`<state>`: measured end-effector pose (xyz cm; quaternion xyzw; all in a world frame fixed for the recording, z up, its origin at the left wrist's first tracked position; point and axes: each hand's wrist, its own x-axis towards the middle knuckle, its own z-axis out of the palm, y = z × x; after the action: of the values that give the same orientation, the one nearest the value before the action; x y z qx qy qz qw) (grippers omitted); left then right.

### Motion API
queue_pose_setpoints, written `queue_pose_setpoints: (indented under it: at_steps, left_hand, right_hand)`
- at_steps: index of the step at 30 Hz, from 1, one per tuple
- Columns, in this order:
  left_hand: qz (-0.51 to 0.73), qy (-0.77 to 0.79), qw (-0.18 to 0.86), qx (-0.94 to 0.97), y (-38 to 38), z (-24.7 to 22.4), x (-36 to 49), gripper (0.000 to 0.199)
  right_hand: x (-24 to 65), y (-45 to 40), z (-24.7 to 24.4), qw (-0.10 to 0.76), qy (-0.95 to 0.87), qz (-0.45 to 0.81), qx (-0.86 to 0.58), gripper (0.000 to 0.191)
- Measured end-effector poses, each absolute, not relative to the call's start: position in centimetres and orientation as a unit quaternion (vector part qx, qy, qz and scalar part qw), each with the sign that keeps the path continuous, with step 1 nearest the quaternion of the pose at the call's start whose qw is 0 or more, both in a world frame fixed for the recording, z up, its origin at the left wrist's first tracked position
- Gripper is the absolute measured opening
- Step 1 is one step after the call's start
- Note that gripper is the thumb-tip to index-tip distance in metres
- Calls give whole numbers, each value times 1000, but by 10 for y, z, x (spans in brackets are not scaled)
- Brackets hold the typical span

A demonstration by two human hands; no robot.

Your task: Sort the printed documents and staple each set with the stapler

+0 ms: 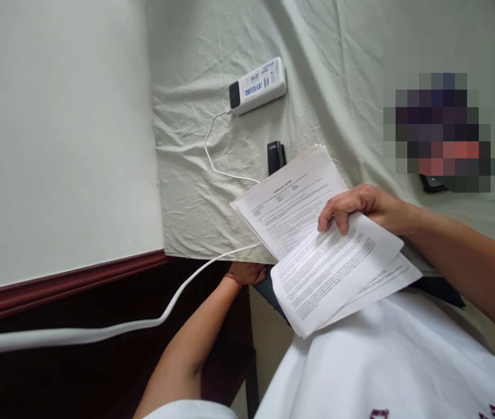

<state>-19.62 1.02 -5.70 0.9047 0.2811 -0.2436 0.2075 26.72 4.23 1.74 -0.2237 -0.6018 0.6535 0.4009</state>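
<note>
A stack of printed sheets (293,201) lies slanted across the front of the cloth, headed with a bold title. My right hand (360,206) is closed on the sheets at their right side, with its thumb and fingers curled at the paper. Some pages (326,279) are turned back toward my body and hang past the table edge. My left hand (247,272) is low, at the table's front edge beside the paper, with a red string on its wrist. Its fingers are mostly hidden. Just behind the stack, a black stapler-like object (276,156) is partly covered by the paper.
A white power bank (258,86) rests on the wrinkled pale green cloth (190,145). Its white cable (206,142) runs under the papers, and a white cable (160,320) crosses the lower left. A white board with a dark red edge (68,279) fills the left. A blurred patch (443,128) covers something right.
</note>
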Motion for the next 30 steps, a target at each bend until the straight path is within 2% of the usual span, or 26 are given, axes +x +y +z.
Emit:
queue_pose_setpoints:
  at_steps: [4,10,17,30]
  left_hand:
    - [-241,242,203,918,20,-62,-195,64]
    - [-201,201,147,947,16,-65,-201,59]
    - [-194,235,148,941,1,-62,-209,49]
    - [-200,251,149,935,5,-59,-199,53]
  right_hand:
    - [267,44,16,396,-599,655,-234,28]
    - [269,44,14,409,-592,656,-228,28]
    - [267,43,15,397,-599,659,-223,26]
    - [270,45,17,402,-594,663,-215,18]
